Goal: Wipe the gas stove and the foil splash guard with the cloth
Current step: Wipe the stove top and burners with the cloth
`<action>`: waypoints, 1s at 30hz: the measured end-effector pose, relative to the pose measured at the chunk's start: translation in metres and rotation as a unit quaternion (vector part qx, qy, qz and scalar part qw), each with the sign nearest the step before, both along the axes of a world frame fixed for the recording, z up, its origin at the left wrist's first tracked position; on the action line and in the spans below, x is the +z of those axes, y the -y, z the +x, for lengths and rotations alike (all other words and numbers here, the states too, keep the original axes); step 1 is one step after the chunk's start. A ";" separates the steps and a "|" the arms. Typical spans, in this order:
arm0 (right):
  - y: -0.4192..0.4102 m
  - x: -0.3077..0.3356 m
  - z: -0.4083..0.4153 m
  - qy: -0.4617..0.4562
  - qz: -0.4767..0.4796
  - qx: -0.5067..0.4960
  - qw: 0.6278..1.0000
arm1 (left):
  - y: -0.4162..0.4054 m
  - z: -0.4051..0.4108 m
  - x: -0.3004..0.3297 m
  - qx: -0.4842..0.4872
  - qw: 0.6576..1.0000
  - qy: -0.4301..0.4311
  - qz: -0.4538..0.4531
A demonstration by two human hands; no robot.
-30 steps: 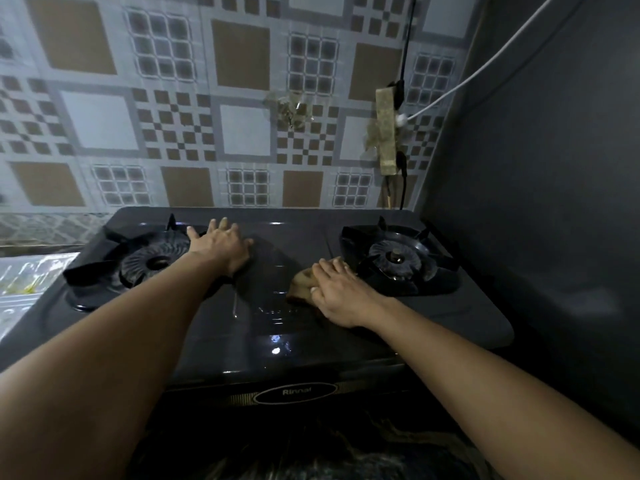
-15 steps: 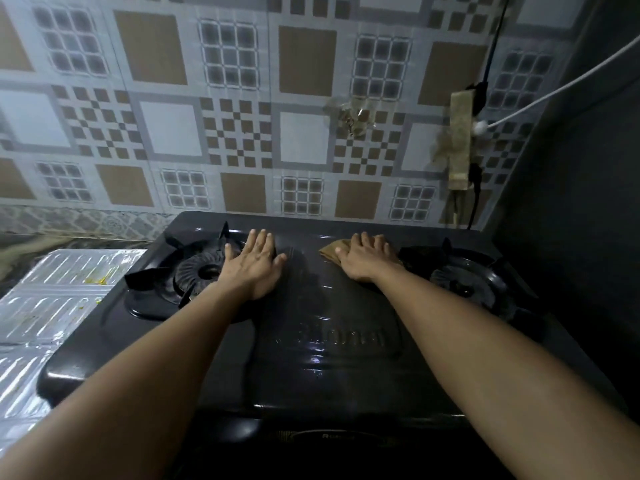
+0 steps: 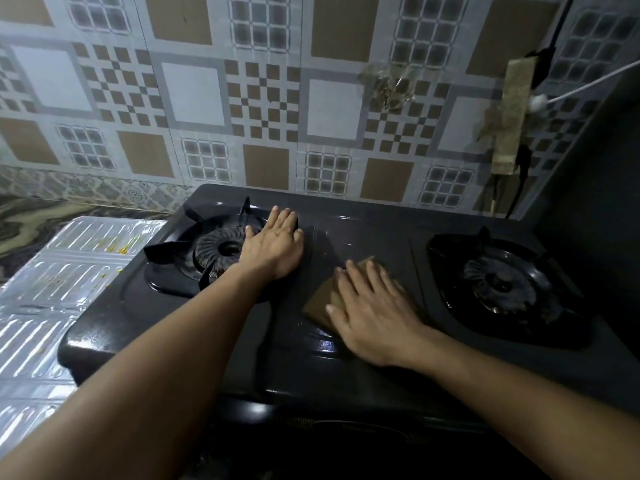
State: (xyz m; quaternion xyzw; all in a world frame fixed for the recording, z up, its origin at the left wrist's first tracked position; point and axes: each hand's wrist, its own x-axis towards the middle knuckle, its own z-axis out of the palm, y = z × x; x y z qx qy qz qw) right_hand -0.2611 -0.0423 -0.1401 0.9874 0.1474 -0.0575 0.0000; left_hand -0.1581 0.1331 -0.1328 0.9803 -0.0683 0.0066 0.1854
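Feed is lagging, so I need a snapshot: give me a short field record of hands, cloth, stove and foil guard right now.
left hand: flat on stove top beside left burner, empty
right hand: palm pressing cloth, fingers spread
cloth: brown, folded, on centre panel between burners
stove: black, wet sheen at centre
foil guard: lying flat left of stove, yellow specks

Both arms reach forward over the gas stove (image 3: 363, 372). The left hand (image 3: 273, 247) lies flat, fingers together, left of centre; the right hand (image 3: 374, 310) presses palm-down, fingers spread, at centre.

Head view, close, downward onto stove (image 3: 363, 368).
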 end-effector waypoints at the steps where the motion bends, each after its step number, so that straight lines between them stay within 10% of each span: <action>1: 0.008 0.000 -0.002 0.000 0.000 -0.020 1.000 | -0.001 0.000 0.000 -0.002 1.000 -0.001 0.001; 7: 0.031 0.002 0.104 -0.020 0.002 -0.155 0.988 | -0.002 -0.001 0.000 -0.015 1.000 -0.011 0.000; 19: -0.029 -0.003 0.018 0.045 0.021 0.074 0.996 | -0.004 0.008 -0.007 -0.001 1.000 0.011 0.001; 30: 0.022 -0.003 -0.010 -0.007 0.022 -0.165 0.986 | 0.002 -0.005 -0.002 -0.001 0.998 0.011 0.058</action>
